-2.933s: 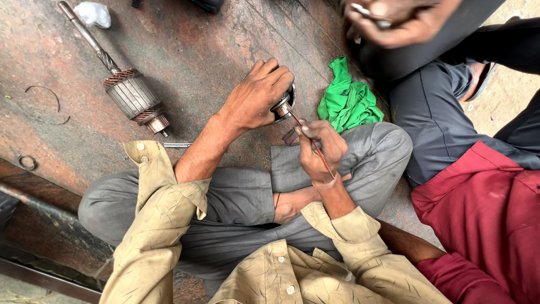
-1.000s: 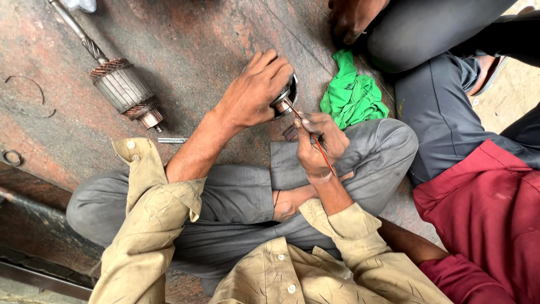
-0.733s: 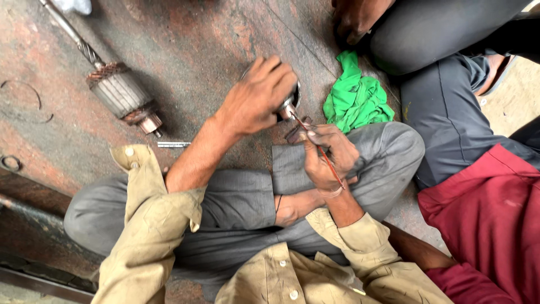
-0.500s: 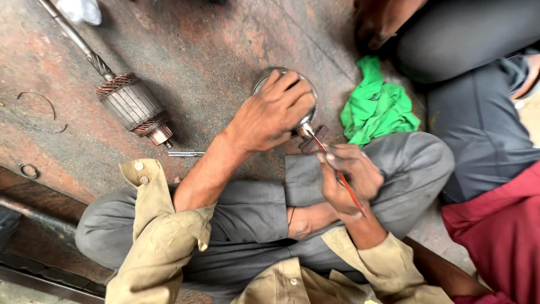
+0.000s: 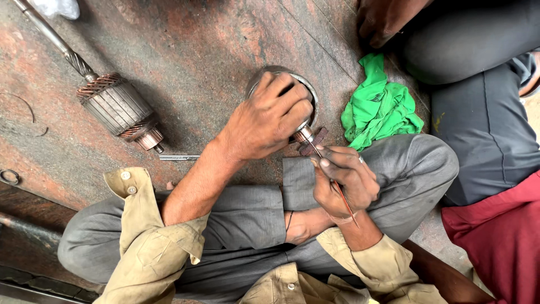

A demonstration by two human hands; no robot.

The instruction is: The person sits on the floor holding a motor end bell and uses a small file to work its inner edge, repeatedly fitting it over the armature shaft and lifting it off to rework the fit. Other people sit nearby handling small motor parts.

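Two bare hands at work over a reddish stone floor (image 5: pixel 185 50), above crossed legs in grey trousers. Left hand (image 5: pixel 264 121) clamped down over a round metal housing (image 5: pixel 308 95), fingers curled across its rim and gripping it against the floor. From under that hand, a small metal stub (image 5: pixel 304 135) sticking out toward the lap, with a dark ridged piece (image 5: pixel 315 141) touching it. Right hand (image 5: pixel 343 180) closed in a pencil grip on a thin red-handled tool (image 5: pixel 341 194), tip set at the stub, shaft running back across the palm toward the wrist. Cannot tell what the tip does at the joint.

Left of the hands, well apart, a wound motor armature (image 5: pixel 115 107) lying tilted on the floor, long steel shaft pointing to the upper-left corner. Between armature and left forearm, a slim metal pin (image 5: pixel 179 157) flat on the stone. Near the far left edge, a small ring (image 5: pixel 9 177).

Just right of the housing, a crumpled green cloth (image 5: pixel 379 110), touching the raised knee. Beyond it, another person's hand (image 5: pixel 385 19) at the top edge, grey-trousered legs, and a maroon garment (image 5: pixel 503 236) at lower right.
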